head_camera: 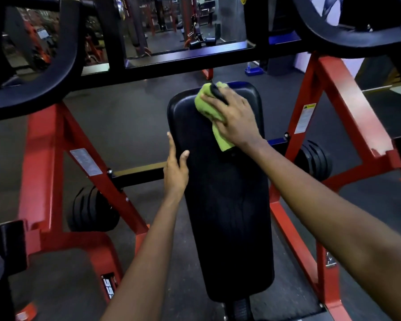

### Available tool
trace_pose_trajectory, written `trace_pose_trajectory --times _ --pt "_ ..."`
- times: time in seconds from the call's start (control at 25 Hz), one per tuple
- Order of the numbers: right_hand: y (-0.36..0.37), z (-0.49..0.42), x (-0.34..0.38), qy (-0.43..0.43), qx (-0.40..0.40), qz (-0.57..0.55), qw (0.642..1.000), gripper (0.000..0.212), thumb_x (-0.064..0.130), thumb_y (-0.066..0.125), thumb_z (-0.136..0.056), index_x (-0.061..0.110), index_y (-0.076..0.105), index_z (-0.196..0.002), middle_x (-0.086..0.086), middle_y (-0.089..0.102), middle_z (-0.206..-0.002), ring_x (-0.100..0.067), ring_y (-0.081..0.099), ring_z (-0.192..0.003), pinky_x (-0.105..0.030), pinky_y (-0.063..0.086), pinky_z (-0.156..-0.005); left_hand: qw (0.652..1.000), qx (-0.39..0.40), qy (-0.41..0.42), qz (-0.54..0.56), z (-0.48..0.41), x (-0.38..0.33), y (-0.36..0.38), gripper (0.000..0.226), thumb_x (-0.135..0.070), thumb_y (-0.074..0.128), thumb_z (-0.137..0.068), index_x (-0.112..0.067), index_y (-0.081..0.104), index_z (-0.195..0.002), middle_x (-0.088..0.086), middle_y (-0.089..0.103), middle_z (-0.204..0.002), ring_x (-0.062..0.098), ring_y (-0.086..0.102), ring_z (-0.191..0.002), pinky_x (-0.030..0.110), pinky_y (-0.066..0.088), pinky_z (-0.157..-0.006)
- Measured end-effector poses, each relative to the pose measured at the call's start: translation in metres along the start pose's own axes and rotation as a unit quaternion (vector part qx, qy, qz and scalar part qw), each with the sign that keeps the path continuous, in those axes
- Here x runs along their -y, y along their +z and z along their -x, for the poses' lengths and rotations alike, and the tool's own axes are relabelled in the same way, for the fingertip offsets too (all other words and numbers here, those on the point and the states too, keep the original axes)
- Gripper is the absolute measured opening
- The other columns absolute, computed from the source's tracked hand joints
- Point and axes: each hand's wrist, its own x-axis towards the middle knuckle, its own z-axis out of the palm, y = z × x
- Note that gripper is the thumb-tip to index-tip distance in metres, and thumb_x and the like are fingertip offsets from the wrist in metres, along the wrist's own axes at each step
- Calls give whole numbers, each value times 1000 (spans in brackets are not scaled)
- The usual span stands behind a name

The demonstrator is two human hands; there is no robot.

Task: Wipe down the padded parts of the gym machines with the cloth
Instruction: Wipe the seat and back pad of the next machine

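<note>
A long black padded bench runs away from me in the middle of the view. My right hand presses a green cloth flat on the far end of the pad, and a small dark object shows at its fingers. My left hand rests on the pad's left edge, thumb on top and fingers along the side.
The red steel frame of the machine stands on both sides of the bench, with black weight plates low on the left and right. Black curved lever arms and a crossbar hang just above the pad's far end. Dark rubber floor lies around.
</note>
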Motion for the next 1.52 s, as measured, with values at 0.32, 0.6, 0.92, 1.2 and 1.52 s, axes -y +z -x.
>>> trace_pose_trajectory --times 0.32,0.6,0.92,1.2,1.52 --pt "15 132 6 237 -23 -84 968 63 23 61 -96 31 41 -154 -11 37 -156 -31 35 -146 -48 38 -115 997 -69 11 -31 0 -13 7 66 -18 52 -105 -16 16 -161 -13 30 -152 -7 31 -130 1 29 -102" --pt "3 88 -31 306 -84 -175 932 54 29 56 -100 35 42 -152 -7 38 -155 -24 40 -143 -47 43 -111 996 -68 -10 -52 3 -24 9 65 -19 48 -107 -19 13 -161 -25 30 -138 -23 28 -107 -12 26 -77" --pt "31 259 16 431 -61 -233 870 53 27 59 -101 29 45 -151 -16 43 -148 -35 48 -133 -54 47 -103 996 -63 -15 -65 -1 -12 11 66 -30 48 -107 -37 11 -161 -29 35 -147 -8 38 -128 2 33 -99" --pt "20 182 -12 368 -66 -207 904 49 33 57 -100 31 49 -148 -8 44 -151 -24 42 -139 -43 37 -107 997 -54 -18 -44 -5 -3 12 67 -27 48 -106 -36 10 -161 -22 35 -155 -14 38 -134 6 31 -106" --pt "45 294 15 409 -28 -218 886 58 38 56 -99 26 38 -152 -24 42 -147 -44 51 -128 -56 50 -97 998 -57 -8 -23 -6 9 14 66 -31 48 -106 -37 12 -160 -20 37 -156 -9 38 -138 17 33 -114"
